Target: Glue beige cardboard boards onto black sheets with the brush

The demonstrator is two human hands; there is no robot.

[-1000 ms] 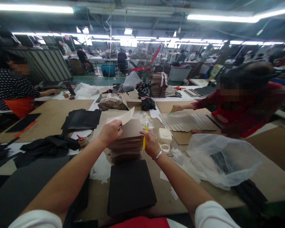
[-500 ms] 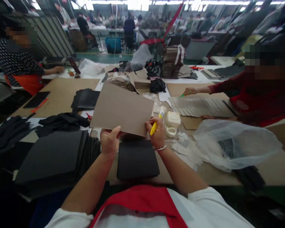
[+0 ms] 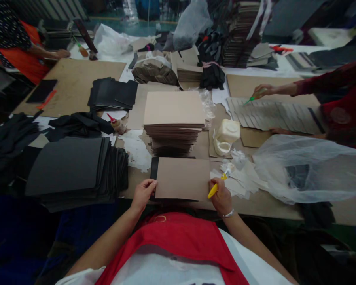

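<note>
A brown cardboard sheet (image 3: pixel 182 178) lies low over a black panel (image 3: pixel 154 168), which shows along its left side and in thin strips at its top and bottom. My left hand (image 3: pixel 144 193) pinches the sheet's left edge between thumb and fingers. At the right edge, my right hand (image 3: pixel 221 196) grips a yellow-handled brush (image 3: pixel 213 190) with bristles pointing up and away, its fingertips touching the sheet. Just behind stands a tall stack of brown cardboard sheets (image 3: pixel 173 109). A cut-open white plastic jug (image 3: pixel 229 130) sits right of that stack.
To my left is a thick pile of black panels (image 3: pixel 68 166). A clear plastic bag (image 3: pixel 308 170) and white scraps (image 3: pixel 240 180) lie on the right. A red-tipped bottle (image 3: pixel 118 124) stands near more black sheets (image 3: pixel 112 93). Co-workers' hands (image 3: pixel 262 91) are busy at both sides.
Both hands have come down and nearer to me, bringing the cardboard sheet from a raised tilt to nearly flat over the black panel. The view has tipped downward, and the cardboard stack is now uncovered.
</note>
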